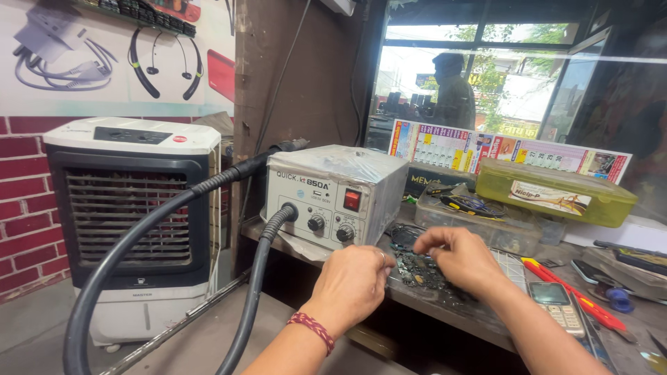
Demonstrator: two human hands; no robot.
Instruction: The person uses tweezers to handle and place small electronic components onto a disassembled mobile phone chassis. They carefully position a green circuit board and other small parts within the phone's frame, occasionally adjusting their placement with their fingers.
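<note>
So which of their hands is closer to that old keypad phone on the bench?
Right. The right hand works just left of the keypad phone; the left hand sits farther left, below the grey rework station.

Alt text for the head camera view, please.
Two bare hands, left hand and right hand, work over a pile of small dark parts on a cluttered workbench. A grey hot-air station with a black hose stands behind.

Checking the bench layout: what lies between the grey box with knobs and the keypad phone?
In the head view, both hands, left and right, over dark circuit-board parts.
</note>
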